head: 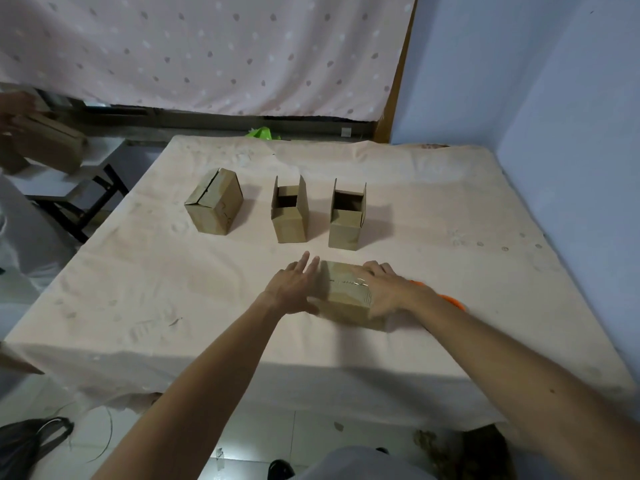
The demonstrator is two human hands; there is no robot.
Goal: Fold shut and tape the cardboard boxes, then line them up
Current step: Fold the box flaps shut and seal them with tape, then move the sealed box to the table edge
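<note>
Box (347, 301) taped shut sits on the table (166, 289); left hand (294, 289), spread flat, presses its side, right hand (389, 289) lies loosely open over its top

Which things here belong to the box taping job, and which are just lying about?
Job: taped box between left hand and right hand; closed box; middle open box; right open box; orange thing behind the right hand, possibly the tape tool.
Lying about: green object, far side; black bag, near left.

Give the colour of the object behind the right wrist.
Orange, head view; the right hand hides most of the object.
</note>
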